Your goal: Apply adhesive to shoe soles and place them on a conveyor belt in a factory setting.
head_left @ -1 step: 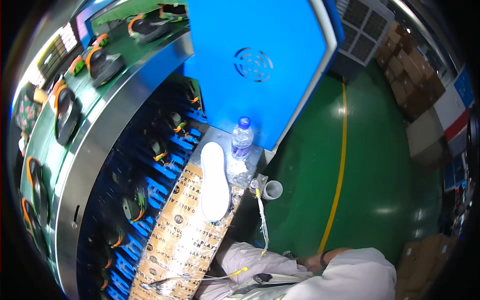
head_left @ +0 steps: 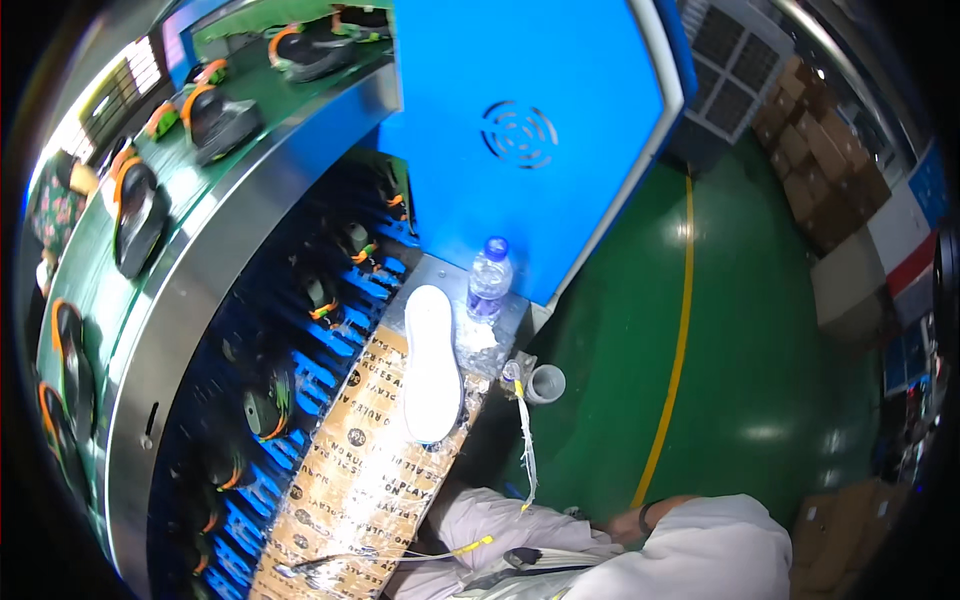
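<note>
A white sole-shaped piece (head_left: 434, 370), smooth, long and rounded at both ends, lies ahead and to the left of the right hand (head_left: 622, 526), well apart from it. Its near end rests on a brown covering (head_left: 350, 480), glossy and printed over with repeated dark capital lettering and round marks; its far end reaches onto a scuffed grey metal plate (head_left: 432, 268). The right hand is low by the pale trousers (head_left: 490, 510), a dark band (head_left: 645, 517) at its wrist; its fingers are hidden, so I cannot tell whether they are apart or together. The left hand is out of view, its state unknown. Nearest on the right hand's left hangs a ragged whitish strip (head_left: 528, 450) with yellow ends. Farther ahead stand a grey-white cup (head_left: 545, 385) and a clear plastic bottle (head_left: 489, 280), purple-capped, its label too small to read. Beyond them rises a flat blue cabinet (head_left: 580, 60) with curved vent slots. Far left of the hand, dark footwear (head_left: 140, 215) with orange trim sits on a shiny green belt (head_left: 95, 265).
</note>
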`<state>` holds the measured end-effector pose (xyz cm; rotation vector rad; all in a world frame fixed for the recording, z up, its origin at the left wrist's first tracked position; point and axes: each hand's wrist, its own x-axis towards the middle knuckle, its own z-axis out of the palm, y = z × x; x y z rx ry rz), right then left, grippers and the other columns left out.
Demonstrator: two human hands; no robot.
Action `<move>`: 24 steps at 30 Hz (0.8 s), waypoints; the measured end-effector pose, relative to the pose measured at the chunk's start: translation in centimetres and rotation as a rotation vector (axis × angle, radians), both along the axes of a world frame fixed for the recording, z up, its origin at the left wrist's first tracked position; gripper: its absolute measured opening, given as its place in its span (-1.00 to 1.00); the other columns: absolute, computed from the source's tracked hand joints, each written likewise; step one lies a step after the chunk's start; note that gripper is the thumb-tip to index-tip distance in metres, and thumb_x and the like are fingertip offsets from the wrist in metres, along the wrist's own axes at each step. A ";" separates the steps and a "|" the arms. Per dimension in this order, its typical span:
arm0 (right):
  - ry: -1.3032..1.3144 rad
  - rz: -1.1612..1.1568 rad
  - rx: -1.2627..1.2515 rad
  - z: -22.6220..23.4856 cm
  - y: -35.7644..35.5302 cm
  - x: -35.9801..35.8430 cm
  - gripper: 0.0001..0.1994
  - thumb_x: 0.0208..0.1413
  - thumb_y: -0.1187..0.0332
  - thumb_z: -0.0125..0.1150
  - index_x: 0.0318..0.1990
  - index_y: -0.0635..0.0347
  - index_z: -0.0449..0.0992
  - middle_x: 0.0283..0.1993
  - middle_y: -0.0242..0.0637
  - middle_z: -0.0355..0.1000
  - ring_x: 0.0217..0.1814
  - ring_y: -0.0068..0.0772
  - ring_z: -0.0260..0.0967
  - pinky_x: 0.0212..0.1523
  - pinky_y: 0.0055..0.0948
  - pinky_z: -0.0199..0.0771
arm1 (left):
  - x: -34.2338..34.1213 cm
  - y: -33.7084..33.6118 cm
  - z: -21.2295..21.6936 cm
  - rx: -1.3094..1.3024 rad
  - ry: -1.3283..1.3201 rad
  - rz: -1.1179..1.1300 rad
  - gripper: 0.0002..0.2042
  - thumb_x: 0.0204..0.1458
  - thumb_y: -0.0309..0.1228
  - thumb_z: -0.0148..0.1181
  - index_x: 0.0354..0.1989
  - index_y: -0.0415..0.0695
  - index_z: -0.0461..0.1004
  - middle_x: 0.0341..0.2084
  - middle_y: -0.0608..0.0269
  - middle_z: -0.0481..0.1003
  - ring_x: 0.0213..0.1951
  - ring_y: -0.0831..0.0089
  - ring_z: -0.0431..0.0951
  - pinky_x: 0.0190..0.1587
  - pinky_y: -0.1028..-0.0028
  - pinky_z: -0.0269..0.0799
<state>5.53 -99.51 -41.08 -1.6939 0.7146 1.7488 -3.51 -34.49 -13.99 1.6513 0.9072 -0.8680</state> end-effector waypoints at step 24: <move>-0.785 1.524 -0.130 7.9 8.4 18.3 -0.33 0.14 -0.34 0.14 -0.15 0.20 0.70 -0.08 -0.05 0.65 -0.02 0.02 0.63 -0.02 -0.09 0.63 | -40.4 -31.6 -19.5 -0.403 0.274 0.528 -0.57 0.37 -0.27 0.02 0.33 -0.18 0.43 0.22 0.03 0.49 0.16 0.26 0.56 0.22 0.31 0.46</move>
